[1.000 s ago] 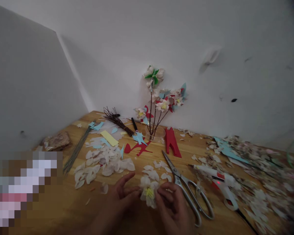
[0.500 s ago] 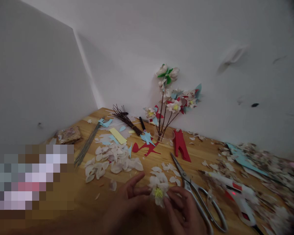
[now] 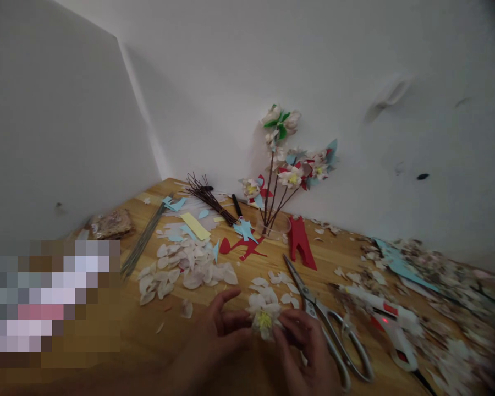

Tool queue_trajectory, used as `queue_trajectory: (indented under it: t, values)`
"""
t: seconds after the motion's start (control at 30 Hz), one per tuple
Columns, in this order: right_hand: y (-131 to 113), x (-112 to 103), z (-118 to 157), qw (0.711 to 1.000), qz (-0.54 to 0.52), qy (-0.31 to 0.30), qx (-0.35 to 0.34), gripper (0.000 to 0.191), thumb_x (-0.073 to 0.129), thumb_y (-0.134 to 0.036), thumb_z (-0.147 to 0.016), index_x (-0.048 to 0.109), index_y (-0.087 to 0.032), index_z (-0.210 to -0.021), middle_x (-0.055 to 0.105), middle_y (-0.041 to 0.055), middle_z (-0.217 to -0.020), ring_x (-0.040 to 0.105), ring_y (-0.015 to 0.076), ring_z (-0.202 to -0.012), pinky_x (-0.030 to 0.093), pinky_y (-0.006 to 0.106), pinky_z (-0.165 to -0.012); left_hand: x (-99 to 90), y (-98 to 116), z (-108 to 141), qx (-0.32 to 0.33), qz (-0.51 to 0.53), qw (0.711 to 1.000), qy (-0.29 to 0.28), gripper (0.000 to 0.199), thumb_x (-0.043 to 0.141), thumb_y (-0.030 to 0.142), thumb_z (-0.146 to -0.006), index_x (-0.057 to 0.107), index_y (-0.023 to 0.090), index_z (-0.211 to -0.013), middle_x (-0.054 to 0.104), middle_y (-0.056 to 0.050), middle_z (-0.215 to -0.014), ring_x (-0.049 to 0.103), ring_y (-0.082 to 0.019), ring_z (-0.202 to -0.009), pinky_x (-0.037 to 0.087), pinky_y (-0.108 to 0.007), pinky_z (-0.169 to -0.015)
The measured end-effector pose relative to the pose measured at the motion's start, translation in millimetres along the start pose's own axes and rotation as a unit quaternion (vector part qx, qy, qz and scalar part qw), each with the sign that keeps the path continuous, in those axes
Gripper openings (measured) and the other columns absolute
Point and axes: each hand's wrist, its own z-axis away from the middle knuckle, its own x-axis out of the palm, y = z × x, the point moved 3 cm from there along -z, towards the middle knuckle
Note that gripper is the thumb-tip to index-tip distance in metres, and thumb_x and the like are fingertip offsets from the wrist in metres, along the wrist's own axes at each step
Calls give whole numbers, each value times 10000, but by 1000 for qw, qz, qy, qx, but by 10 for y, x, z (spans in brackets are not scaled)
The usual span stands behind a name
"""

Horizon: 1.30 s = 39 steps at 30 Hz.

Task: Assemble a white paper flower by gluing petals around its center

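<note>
A white-petalled handmade flower [image 3: 264,304] with a yellow fringed centre is held low in front of me, its face tilted toward me. My left hand [image 3: 220,333] grips its left edge between thumb and fingers, index finger raised. On the other side, my right hand [image 3: 307,346] pinches the petals at the right edge. Scissors [image 3: 328,319] lie just beyond and beside my right hand. Several loose white petals [image 3: 272,279] lie behind the flower, and a larger petal pile [image 3: 190,264] spreads to the left.
A glue gun [image 3: 391,319] with a red light lies at right, among dried petals [image 3: 457,275]. Finished flowers on twigs [image 3: 291,176] stand in a clear cup at the back. Red paper [image 3: 301,242], a twig bundle [image 3: 212,201] and thin wires [image 3: 148,234] lie farther off.
The view has shifted slightly, so the table things sit a little farther left and up. Between both hands, the flower has tipped a little; the grip looks the same.
</note>
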Motion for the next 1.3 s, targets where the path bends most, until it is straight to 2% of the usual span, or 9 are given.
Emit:
queue_trajectory:
  t: [0.23,0.37,0.47,0.63,0.73,0.8,1.0,1.13,1.3]
  values:
    - [-30,80,53,997,-22,-65,-46,172,604,-332,-776,539,-259,-916,722,50,-836,703,224,-800,561,302,-694,-137,11,-71,58,-63,993,76,594,778,247,-554,452,230,-1051,678,9,-747,648,-186,-684,461,-312,-639]
    - [-85,22,49,989,-13,-87,-121,236,592,-304,-786,528,-247,-1007,733,82,-906,702,237,-808,553,332,-696,-181,56,-71,95,-115,983,105,533,738,279,-599,445,227,-1042,643,16,-739,615,-172,-646,446,-297,-594]
    - [-103,-200,-99,987,0,-42,-154,236,563,-255,-803,520,-245,-1036,720,86,-957,690,232,-847,541,358,-746,-204,107,-67,110,-163,975,107,489,702,298,-640,452,227,-1054,633,12,-761,599,-169,-663,449,-286,-581]
    - [1,-689,-471,990,34,100,-89,112,567,-289,-796,552,-228,-889,657,45,-819,635,204,-757,512,319,-672,-189,205,-77,116,-258,956,75,412,655,281,-684,467,225,-1045,615,15,-751,583,-160,-650,461,-280,-585]
    - [78,-805,-587,985,70,134,-82,91,563,-280,-772,544,-233,-848,585,22,-815,574,191,-717,469,300,-627,-133,219,-42,103,-329,938,43,387,625,274,-699,477,235,-1054,618,14,-754,582,-162,-660,464,-284,-607]
    - [101,-774,-614,983,97,107,-114,17,544,-246,-764,540,-233,-773,557,14,-784,549,195,-712,444,298,-614,-85,195,3,87,-387,918,11,390,608,250,-704,487,249,-1075,626,16,-761,583,-161,-657,461,-278,-603]
    - [102,-528,-585,969,161,-60,-176,120,442,-157,-732,499,-222,-649,526,6,-684,517,192,-655,402,290,-585,-25,131,120,71,-484,872,-25,519,540,183,-718,446,298,-1215,656,5,-894,618,-162,-735,485,-282,-676]
    - [85,-443,-549,961,184,-105,-176,113,399,-147,-707,458,-222,-645,510,4,-654,501,187,-619,385,283,-555,-32,184,145,74,-510,857,-19,589,559,170,-683,466,310,-1248,684,-6,-940,633,-189,-786,497,-304,-716]
    - [3,-340,-491,954,183,-119,-206,122,385,-111,-620,390,-232,-626,467,-1,-655,474,185,-630,370,283,-559,-28,244,184,100,-512,853,18,529,627,228,-657,582,336,-1173,711,-29,-1000,637,-267,-893,493,-381,-814]
